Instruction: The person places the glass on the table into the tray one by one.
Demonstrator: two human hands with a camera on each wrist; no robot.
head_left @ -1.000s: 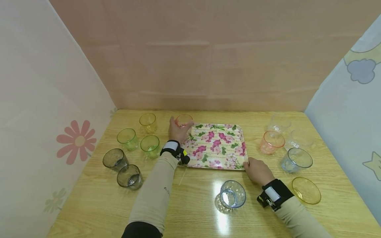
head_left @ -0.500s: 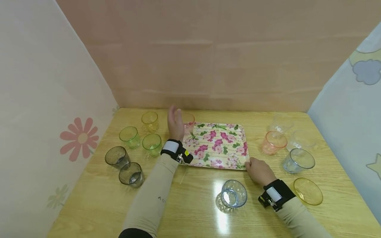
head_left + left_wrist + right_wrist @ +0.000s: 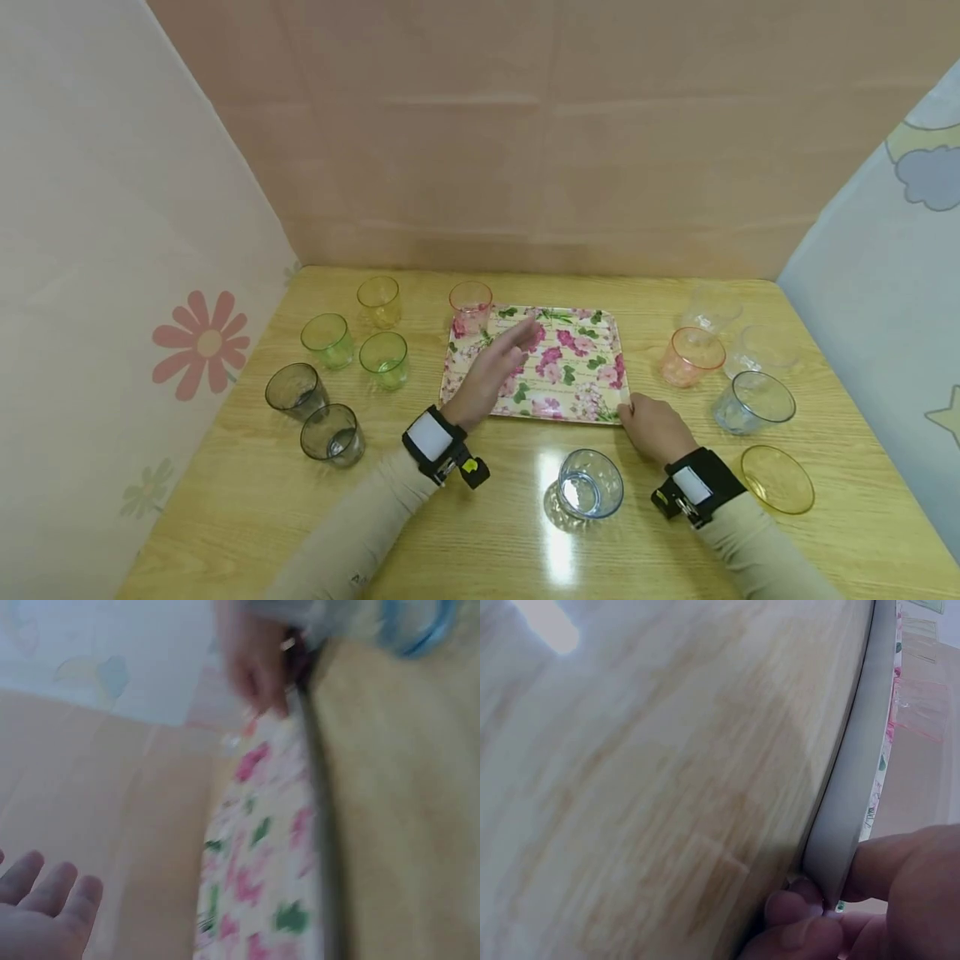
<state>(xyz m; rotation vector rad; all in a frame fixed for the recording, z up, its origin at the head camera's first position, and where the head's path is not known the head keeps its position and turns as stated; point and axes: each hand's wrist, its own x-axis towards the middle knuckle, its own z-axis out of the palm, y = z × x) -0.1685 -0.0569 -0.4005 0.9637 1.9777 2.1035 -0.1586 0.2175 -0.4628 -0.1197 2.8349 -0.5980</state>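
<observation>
A flowered tray [image 3: 577, 367] lies on the table, with a pink glass [image 3: 470, 310] standing at its far left corner. My right hand [image 3: 656, 429] grips the near right corner of the tray; in the right wrist view its thumb and fingers [image 3: 802, 930] pinch the rim. Over the left part of the tray hovers my left hand [image 3: 487, 375], fingers fairly straight and holding nothing. The left wrist view catches those fingers [image 3: 56, 892] apart from the tray. A clear bluish glass [image 3: 589, 485] stands in front of the tray.
To the left stand a yellow glass [image 3: 379, 302], green glasses [image 3: 385, 362] and dark grey glasses [image 3: 333, 436]. On the right are another pink glass [image 3: 692, 358], clear glasses [image 3: 761, 350], a bluish glass [image 3: 752, 404] and a yellow one [image 3: 777, 481]. Walls close in the back and sides.
My left hand has let go of the pink glass at the tray's far left corner, risen, and swung right and nearer over the tray. My right hand keeps its grip on the tray corner.
</observation>
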